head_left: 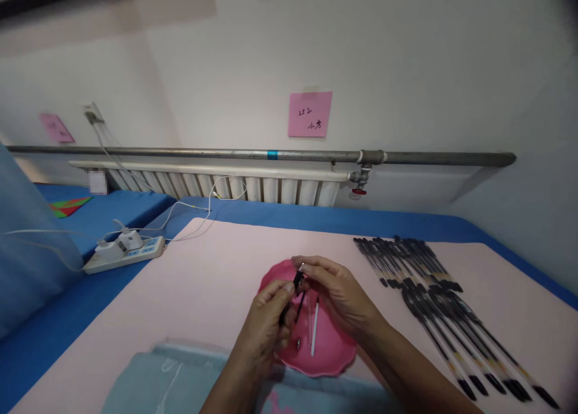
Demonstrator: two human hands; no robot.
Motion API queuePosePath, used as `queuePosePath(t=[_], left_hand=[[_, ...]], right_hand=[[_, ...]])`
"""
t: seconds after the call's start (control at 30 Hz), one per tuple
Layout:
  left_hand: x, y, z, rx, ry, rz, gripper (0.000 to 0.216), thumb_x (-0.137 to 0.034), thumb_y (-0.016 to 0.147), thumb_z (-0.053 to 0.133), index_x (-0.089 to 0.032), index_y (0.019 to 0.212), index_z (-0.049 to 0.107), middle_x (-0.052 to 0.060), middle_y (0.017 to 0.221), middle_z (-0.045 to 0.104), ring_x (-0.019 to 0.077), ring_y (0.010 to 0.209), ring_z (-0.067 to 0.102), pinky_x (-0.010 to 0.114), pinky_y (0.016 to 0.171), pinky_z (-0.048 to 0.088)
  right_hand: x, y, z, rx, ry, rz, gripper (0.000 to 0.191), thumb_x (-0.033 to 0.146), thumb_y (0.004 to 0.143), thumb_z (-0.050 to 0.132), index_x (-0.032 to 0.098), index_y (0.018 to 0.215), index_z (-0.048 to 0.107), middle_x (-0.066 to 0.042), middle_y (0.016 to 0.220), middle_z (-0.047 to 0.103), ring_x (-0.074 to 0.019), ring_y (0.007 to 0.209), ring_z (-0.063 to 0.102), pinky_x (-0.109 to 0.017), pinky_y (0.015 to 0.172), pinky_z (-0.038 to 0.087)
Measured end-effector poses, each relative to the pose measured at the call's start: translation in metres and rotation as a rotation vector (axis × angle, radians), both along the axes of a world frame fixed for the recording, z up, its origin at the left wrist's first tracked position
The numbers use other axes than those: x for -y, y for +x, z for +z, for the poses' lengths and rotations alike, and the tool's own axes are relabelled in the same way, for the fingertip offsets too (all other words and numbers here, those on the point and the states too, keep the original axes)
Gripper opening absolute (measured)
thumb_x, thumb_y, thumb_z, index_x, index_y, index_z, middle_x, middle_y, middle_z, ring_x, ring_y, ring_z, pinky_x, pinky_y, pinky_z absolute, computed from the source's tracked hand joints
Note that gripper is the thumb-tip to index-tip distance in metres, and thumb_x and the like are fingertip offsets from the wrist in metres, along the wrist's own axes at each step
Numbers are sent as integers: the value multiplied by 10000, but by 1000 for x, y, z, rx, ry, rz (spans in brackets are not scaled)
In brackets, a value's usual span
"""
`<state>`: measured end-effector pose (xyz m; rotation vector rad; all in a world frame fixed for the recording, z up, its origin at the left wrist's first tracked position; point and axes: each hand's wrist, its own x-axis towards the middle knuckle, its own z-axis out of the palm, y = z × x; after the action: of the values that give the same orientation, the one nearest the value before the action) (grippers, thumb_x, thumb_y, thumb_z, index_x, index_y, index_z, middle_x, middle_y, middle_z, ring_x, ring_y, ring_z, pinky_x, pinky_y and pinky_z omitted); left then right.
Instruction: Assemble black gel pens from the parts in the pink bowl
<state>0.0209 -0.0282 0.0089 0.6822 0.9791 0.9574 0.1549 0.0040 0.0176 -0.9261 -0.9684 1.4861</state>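
Note:
Over a pink plate (329, 357) my two hands meet. My left hand (268, 318) is closed around a slim black pen-like barrel (297, 278). Fingertips of my right hand (336, 287) pinch at its upper end, where a small silvery tip (301, 268) shows. The barrel is tilted, its lower part partly hidden by my left fingers. On the plate beneath lie a thin white stick (315, 330) with a dark end, a thin black piece (300, 307) and a small shiny metal part (298, 343).
To the right, many slim black brush-like sticks lie in an upper bundle (401, 260) and a lower bundle (469, 336) on the pink sheet (217, 269). A power strip (126, 254) with plugged-in chargers sits at left. Light blue cloth (149, 378) is in front; a radiator (271, 188) stands behind.

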Motion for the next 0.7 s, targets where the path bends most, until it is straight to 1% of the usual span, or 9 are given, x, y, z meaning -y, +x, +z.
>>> queuePosePath(t=[0.07, 0.2, 0.33, 0.47, 0.53, 0.7], left_hand=[[0, 0, 1, -10, 1, 0, 361, -511, 675, 663, -205, 765, 494, -106, 419, 389, 5, 296, 186, 140, 315, 89], [1, 0, 4, -10, -9, 14, 385, -521, 650, 677, -203, 749, 484, -111, 414, 379, 2, 297, 176, 138, 311, 90], [1, -1, 3, -22, 2, 14, 381, -522, 660, 669, -202, 737, 476, -110, 412, 379, 3, 296, 179, 139, 307, 91], [0, -2, 3, -16, 1, 14, 381, -522, 663, 667, -203, 748, 477, -112, 413, 376, 4, 300, 182, 136, 311, 90], [0, -2, 3, -25, 2, 5, 384, -529, 663, 665, -206, 744, 474, -111, 413, 383, 5, 297, 185, 137, 310, 90], [-1, -2, 4, -54, 7, 4, 397, -545, 649, 666, -208, 734, 473, -112, 402, 382, 8, 290, 194, 138, 311, 93]], right_hand=[[-1, 1, -1, 24, 9, -7, 215, 300, 644, 753, 173, 814, 719, -16, 794, 662, -97, 591, 514, -261, 627, 422], [-2, 3, -3, 9, -6, 35, 269, 297, 647, 744, 175, 885, 716, -28, 834, 670, -109, 617, 536, -269, 644, 432], [-3, 3, -4, 24, 0, 10, 207, 288, 643, 751, 175, 813, 717, -32, 882, 674, -111, 647, 552, -266, 654, 431], [-4, 4, -4, 21, -18, 59, 261, 304, 641, 748, 171, 865, 723, -34, 831, 676, -120, 650, 553, -272, 661, 429], [-3, 4, -4, 32, -8, 47, 228, 302, 641, 752, 173, 826, 723, -25, 800, 672, -120, 658, 550, -267, 665, 422], [-2, 3, -4, 27, -5, 99, 223, 300, 677, 728, 185, 867, 717, -25, 815, 671, -119, 659, 545, -271, 664, 414]])
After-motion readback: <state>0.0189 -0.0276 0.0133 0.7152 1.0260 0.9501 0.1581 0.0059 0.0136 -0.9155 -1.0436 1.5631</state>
